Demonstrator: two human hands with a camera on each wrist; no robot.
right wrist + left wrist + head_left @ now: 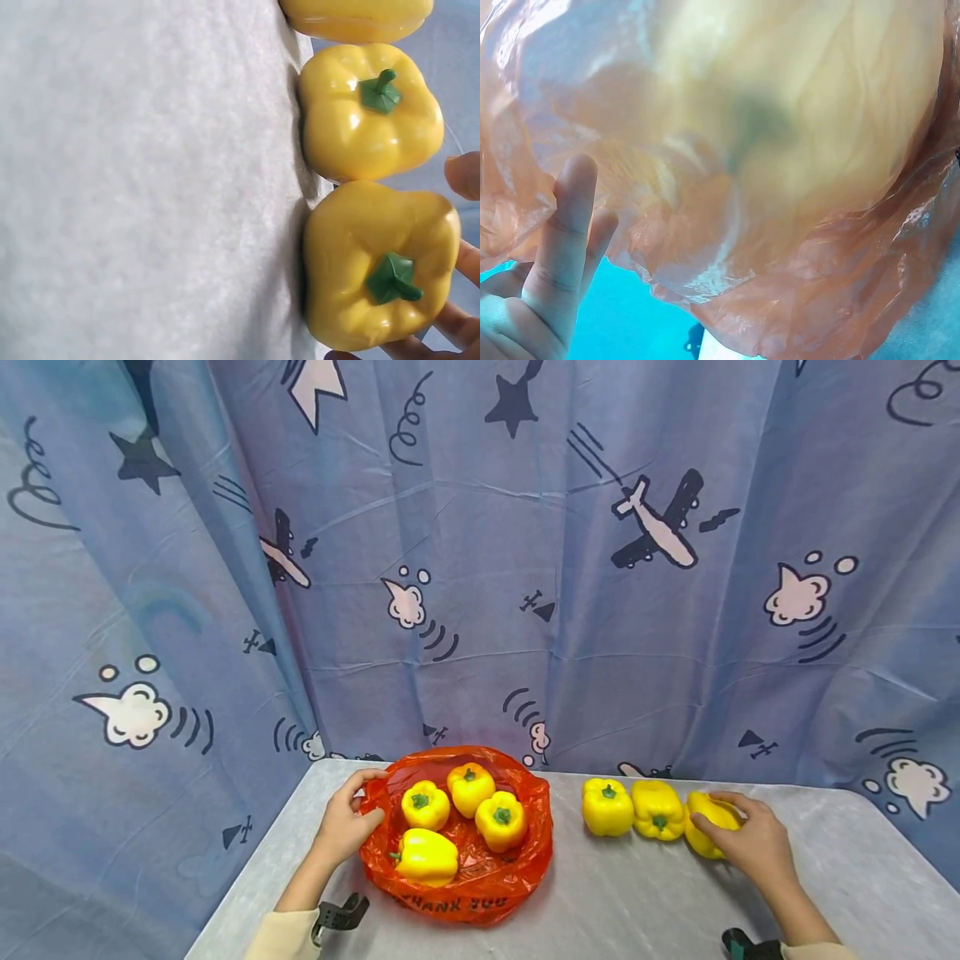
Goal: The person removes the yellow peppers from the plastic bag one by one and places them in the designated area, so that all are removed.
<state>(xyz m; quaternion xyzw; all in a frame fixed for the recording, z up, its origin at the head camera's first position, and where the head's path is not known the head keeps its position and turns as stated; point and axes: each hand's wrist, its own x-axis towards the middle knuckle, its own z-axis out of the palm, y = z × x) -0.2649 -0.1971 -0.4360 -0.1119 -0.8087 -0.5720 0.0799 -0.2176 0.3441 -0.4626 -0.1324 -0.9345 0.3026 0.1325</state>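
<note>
A red plastic bag (536, 860) stands with its mouth spread wide, and several yellow bell peppers (502, 822) lie inside. My left hand (348, 818) is at the bag's left rim. In the left wrist view its extended fingers (562, 240) touch the thin plastic (795, 285), through which a pepper shows blurred. To the right, three more yellow bell peppers stand in a row: a left one (607, 807), a middle one (657, 811) and a right one (705, 839). My right hand (753, 839) grips the right pepper, fingers curled about it; in the right wrist view that pepper (352, 240) shows its green stem.
A light grey cloth (622, 902) covers the table. Behind the far edge hangs a blue curtain (480, 693) printed with planes and stars. The row of peppers stands near that edge, with bare cloth between it and the bag.
</note>
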